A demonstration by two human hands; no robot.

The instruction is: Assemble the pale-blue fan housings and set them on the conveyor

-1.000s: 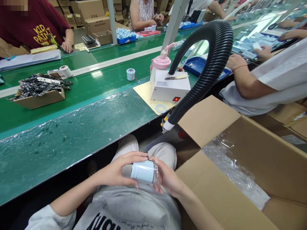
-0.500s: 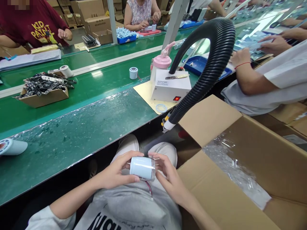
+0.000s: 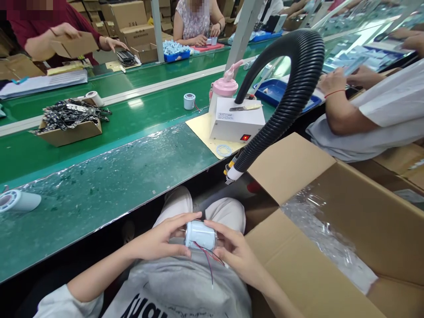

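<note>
Bottom center of the frame, over the lap, a pale blue cylinder (image 3: 201, 235) lies on its side, long axis roughly left to right, between left hand (image 3: 159, 238) and right hand (image 3: 236, 251). Both hands closed around it, one at each end, neither clearly nearer; palms hidden, so can't tell how firm. Smooth, glossy plastic; thin red and dark wires (image 3: 208, 260) hang off the near side by the right thumb.

Lower right: open cardboard box (image 3: 285, 260), matte brown, crinkly clear plastic bags (image 3: 326, 243) inside. Left edge: second cylinder (image 3: 28, 201) tipped over on shiny green bench (image 3: 99, 185).

Center: ribbed black hose (image 3: 313, 57) arching from boxy white machine (image 3: 236, 123) on yellow sheet (image 3: 202, 128); flat blue ring (image 3: 218, 151) beside it. Behind: pink-topped bottle (image 3: 224, 88).

Upper left, farther: carton (image 3: 73, 137) heaped with thin dark strips (image 3: 71, 115) on green belt (image 3: 149, 99).
</note>
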